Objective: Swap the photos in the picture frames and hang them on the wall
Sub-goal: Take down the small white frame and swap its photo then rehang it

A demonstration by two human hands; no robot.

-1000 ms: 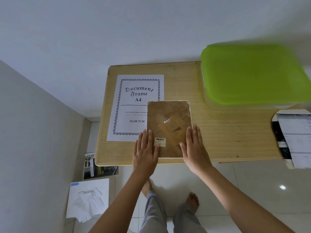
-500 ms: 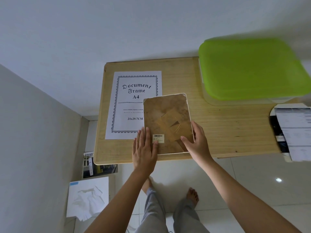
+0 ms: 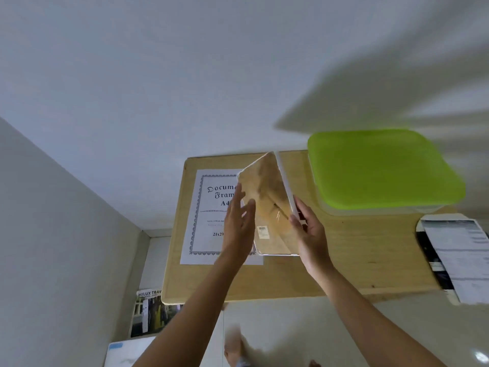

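The fingers [image 3: 300, 207] of the right hand [image 3: 309, 237] are curled round the white right rim of the picture frame [image 3: 270, 192], thumb on the brown backing, the others behind. The fingers [image 3: 239, 197] of the left hand [image 3: 238, 223] are straight and slightly spread, laid against the left side of the backing; blur hides how firmly they press.

The frame is held tilted over the counter [image 3: 357, 258], back toward the camera, far corner raised, near edge low. Whether that edge rests on the counter cannot be told. A barcode sticker [image 3: 262, 232] sits on the backing.

Handling (judgement): the frame looks light and stiff, but its front probably carries a breakable or scratch-prone pane. It is best taken by the two long rims, not by the backing, which may flex or come loose.

A printed sheet [image 3: 207, 207] reading "Document Frame A4" lies flat beneath and to the left, partly covered by the frame and the left hand. It is thin and could slide or crease.

A green-lidded box [image 3: 381, 168] stands just beside the frame on the right, limiting a swing that way. Papers [image 3: 460, 258] overhang the counter's right end. A magazine [image 3: 149, 311] lies below on the floor.
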